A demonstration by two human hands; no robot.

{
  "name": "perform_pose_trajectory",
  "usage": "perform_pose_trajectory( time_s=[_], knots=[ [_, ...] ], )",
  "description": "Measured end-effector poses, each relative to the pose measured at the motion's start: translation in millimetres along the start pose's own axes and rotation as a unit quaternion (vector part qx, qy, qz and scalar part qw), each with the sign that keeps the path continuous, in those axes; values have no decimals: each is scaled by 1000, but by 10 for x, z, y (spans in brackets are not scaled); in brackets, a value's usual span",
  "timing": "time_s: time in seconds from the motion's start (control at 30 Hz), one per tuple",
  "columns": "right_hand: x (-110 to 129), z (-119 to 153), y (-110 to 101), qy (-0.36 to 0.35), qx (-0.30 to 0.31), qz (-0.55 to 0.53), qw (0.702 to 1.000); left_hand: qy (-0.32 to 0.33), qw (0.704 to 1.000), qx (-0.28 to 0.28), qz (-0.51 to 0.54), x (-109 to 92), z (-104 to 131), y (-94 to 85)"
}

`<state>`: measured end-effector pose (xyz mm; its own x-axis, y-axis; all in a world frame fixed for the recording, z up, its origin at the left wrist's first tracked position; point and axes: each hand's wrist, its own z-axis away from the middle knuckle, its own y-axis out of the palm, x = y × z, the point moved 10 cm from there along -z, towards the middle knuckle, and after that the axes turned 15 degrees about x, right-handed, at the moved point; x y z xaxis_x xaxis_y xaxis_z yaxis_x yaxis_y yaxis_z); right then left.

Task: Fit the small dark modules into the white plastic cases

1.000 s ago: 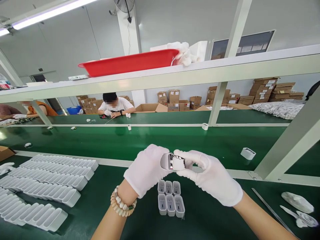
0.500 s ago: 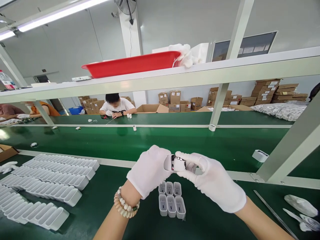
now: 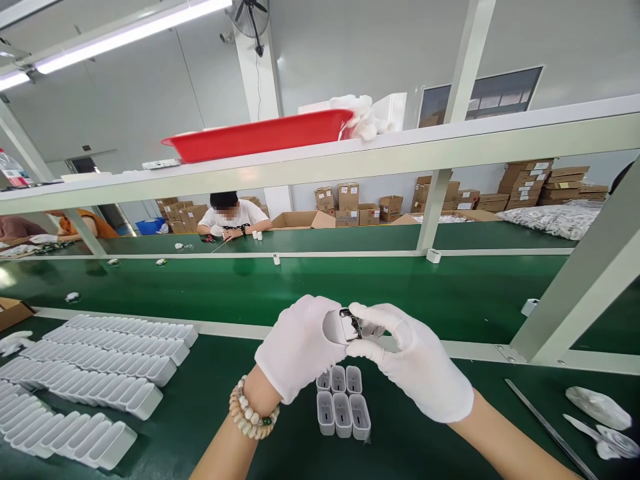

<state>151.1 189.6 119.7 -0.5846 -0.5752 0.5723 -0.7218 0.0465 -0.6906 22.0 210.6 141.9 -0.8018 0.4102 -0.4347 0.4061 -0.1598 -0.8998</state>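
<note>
In its white glove, my left hand (image 3: 300, 347) is closed around a small white plastic housing (image 3: 332, 327), whose curved end shows between the fingers. Thumb and forefinger of my gloved right hand (image 3: 417, 363) pinch a small white piece with black parts (image 3: 351, 325), held against the housing's right side. How deep this piece sits inside is partly hidden by my fingers. Just below my hands, several translucent white open cases (image 3: 343, 415) stand in two short rows on the dark green bench.
Rows of white open cases (image 3: 113, 350) cover the bench on the left. A metal strip (image 3: 547, 423) and a white-wrapped item (image 3: 599, 408) lie at right. Beyond runs a green belt (image 3: 380, 287) with small white parts. A slanted post (image 3: 583, 273) stands right; a shelf carries a red tray (image 3: 260, 137).
The piece with black parts has shifted left, closer to the housing, and turned in my right fingers. White parts on the belt have moved right, one now partly behind the post.
</note>
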Motion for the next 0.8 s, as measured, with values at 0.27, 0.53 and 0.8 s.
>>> perform_pose_trajectory(
  time_s=[0.27, 0.53, 0.8],
  knots=[
    [261, 83, 193, -81, -4, 160, 984, 44, 998, -52, -12, -135, 64, -33],
    [118, 55, 132, -49, -49, 70, 995, 95, 989, -109, 15, -127, 53, 87],
    [-974, -201, 409, 205, -3, -453, 868, 65, 963, -65, 252, 407, -400, 413]
  ],
)
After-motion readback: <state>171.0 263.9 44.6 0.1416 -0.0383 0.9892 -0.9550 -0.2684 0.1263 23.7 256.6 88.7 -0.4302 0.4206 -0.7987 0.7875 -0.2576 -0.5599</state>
